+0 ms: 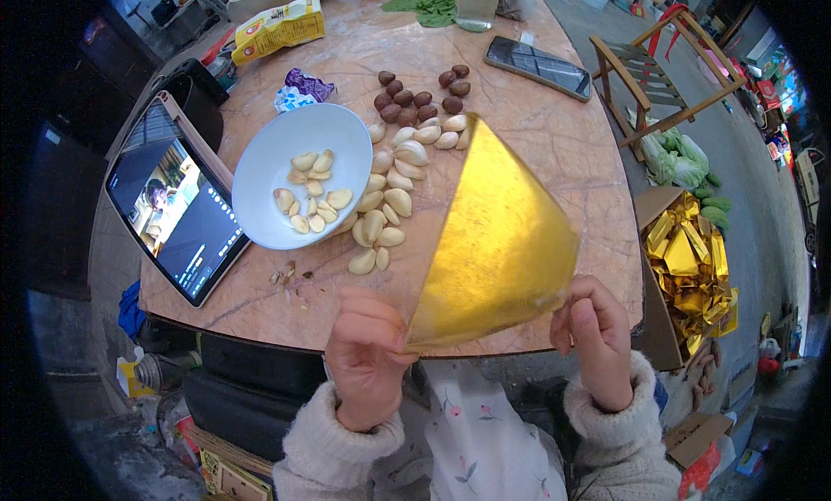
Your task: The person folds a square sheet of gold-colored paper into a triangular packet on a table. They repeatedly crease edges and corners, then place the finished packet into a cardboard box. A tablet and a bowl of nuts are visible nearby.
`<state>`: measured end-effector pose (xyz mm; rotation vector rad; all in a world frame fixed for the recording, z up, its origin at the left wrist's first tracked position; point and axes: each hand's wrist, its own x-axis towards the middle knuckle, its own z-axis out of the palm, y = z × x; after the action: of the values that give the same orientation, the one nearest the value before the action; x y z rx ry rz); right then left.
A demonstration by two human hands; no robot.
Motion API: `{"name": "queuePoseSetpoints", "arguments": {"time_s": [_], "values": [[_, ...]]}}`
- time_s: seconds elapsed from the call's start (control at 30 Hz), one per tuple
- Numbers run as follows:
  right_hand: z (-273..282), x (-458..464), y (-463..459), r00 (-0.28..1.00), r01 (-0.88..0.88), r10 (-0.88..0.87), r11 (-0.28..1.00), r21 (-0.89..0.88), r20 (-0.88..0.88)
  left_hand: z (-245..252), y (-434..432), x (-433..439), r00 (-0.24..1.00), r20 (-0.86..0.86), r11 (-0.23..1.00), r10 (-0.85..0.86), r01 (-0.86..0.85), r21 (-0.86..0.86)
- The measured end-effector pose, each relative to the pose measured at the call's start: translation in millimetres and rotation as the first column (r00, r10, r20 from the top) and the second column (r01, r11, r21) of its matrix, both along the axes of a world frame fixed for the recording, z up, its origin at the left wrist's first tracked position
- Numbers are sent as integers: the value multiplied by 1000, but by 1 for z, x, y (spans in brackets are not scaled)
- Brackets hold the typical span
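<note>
Between my hands, over the front of the table, I hold a shiny gold foil paper sheet (503, 241). It stands up with one corner pointing away from me. My left hand (370, 355) pinches its lower left corner. At its right corner, my right hand (594, 335) has the edge between thumb and curled fingers. Behind and left of the sheet lie several garlic cloves (380, 225), with several small brown nuts or fruits (406, 99) beyond them. A tilted white bowl (260, 176) holds several peeled cloves (313, 188).
A lit tablet (178, 196) leans at the table's left. A smartphone (539, 69) lies far right, near a clear container (477, 7) and green leaves (425, 8). A yellow packet (279, 30) is at the back. Beside the table stand a carton of folded gold paper (691, 254) and a wooden chair (639, 79).
</note>
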<state>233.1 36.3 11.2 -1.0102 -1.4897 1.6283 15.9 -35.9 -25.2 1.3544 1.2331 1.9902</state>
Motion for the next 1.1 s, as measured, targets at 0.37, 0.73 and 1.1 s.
{"name": "queuePoseSetpoints", "arguments": {"time_s": [0.37, 0.73, 1.1], "values": [[1, -12, 2, 993, -21, 8, 994, -106, -121, -6, 1, 3, 998, -14, 998, -67, 67, -11], [3, -9, -2, 977, -35, -3, 984, -174, -215, 7, -1, 0, 996, -87, 1000, -2, 2, -2], [-4, 14, 25, 984, 60, -126, 904, 424, 130, 52, -30, -25, 229, -973, 990, -11, 137, 21]]}}
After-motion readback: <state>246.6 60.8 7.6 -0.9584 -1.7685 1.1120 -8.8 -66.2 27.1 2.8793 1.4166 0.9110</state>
